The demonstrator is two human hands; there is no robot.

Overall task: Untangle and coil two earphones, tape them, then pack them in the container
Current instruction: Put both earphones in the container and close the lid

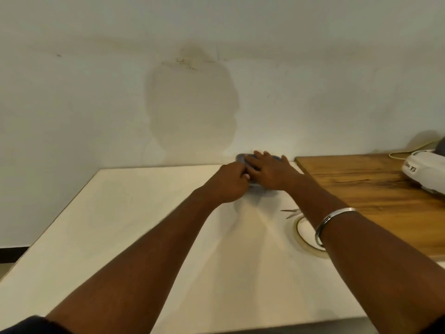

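A small container with a grey-blue lid [241, 157] sits at the far edge of the white table [134, 213], close to the wall. My right hand [269, 171] lies flat on top of the lid, fingers spread. My left hand [228, 183] is curled against the container's near left side, gripping its edge. Both hands cover most of the container. No earphones are visible. A roll of clear tape [304, 235] lies flat on the table under my right forearm, which wears a metal bangle.
Small scissors [290, 211] lie just beyond the tape roll. A wooden board [361, 182] adjoins the table on the right, with a white labelled device [423, 169] and a thin cable at its far right. A pale wall stands directly behind the table.
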